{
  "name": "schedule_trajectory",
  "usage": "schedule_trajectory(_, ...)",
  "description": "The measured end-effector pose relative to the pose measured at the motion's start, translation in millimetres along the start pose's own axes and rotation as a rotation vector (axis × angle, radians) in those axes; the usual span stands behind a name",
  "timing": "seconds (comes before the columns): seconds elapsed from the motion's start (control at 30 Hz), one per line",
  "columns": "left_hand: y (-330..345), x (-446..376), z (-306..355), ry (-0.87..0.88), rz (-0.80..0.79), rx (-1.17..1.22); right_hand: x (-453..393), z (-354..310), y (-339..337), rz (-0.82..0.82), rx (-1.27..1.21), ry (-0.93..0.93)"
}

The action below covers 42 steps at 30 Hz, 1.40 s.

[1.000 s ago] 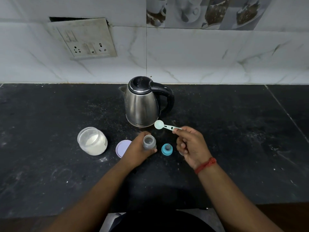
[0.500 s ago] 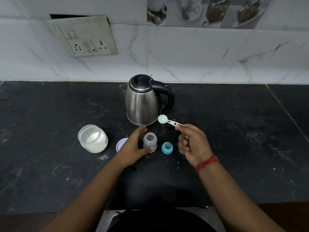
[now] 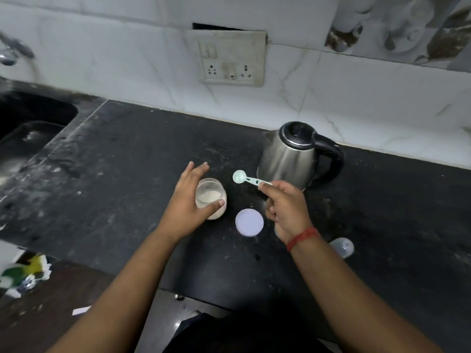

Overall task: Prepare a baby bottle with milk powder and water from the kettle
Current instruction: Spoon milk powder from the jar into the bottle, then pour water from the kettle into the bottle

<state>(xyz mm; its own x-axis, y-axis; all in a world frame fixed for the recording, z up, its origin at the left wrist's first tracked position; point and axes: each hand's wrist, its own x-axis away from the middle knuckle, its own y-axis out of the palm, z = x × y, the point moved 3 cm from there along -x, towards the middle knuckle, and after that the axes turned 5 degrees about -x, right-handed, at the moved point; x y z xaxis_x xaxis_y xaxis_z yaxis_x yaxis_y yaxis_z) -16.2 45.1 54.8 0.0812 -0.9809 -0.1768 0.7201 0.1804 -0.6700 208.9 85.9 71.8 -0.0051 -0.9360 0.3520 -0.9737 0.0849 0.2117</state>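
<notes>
An open glass jar of milk powder stands on the black counter. My left hand is around its left side, thumb against the front, fingers straight and spread past the rim. My right hand pinches the handle of a pale green scoop, whose empty bowl hangs just right of the jar. The jar's lilac lid lies flat between my hands. Behind the scoop stands the steel kettle, lid shut. A clear bottle cap lies right of my wrist. My right hand hides the bottle.
A dark sink is sunk into the counter at far left, with a tap above it. A switch and socket plate is on the tiled wall. Paper scraps lie on the floor below the counter's front edge.
My left hand has let go of the bottle and moved left to the powder jar. The view has swung left. My right hand still holds the scoop.
</notes>
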Motion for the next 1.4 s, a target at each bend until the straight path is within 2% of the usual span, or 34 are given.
schedule_trajectory(0.17, -15.2, 6.7, -31.7, 0.013, -0.024, -0.272, -17.2, 9.6, 48.0, -0.065, 0.612, -0.244)
schedule_trajectory(0.37, -11.9, 10.6, -51.2, 0.0, -0.103, -0.424, -21.8, 18.3, 86.0, -0.138, 1.188, -0.431)
schedule_trajectory(0.57, -5.9, 13.3, -53.8, 0.023, -0.148, -0.472, -25.2, 23.0, 106.2, -0.218, 1.464, -0.487)
schedule_trajectory(0.73, -3.5, 12.7, -51.8, 0.036, -0.159, -0.474, -26.1, 18.4, 106.1, -0.228, 1.413, -0.466)
schedule_trajectory(0.97, -1.2, 6.2, -22.5, 0.176, -0.048, -0.399, -19.3, -8.4, 65.6, -0.069, 1.187, -0.546)
schedule_trajectory(1.03, 3.7, 3.2, -6.8, 0.22, -0.046, -0.323, -16.6, -18.7, 46.9, -0.013, 1.087, -0.565)
schedule_trajectory(1.17, 24.7, -1.2, 25.3, 0.238, -0.098, -0.027, -13.1, -39.8, 1.0, 0.104, 0.975, -0.547)
schedule_trajectory(1.3, 57.8, -4.0, 44.9, 0.205, -0.182, 0.167, -15.7, -54.5, -49.8, 0.217, 0.848, -0.523)
schedule_trajectory(1.4, 85.5, -4.6, 52.8, 0.134, -0.28, 0.227, -26.3, -58.7, -87.0, 0.285, 0.796, -0.479)
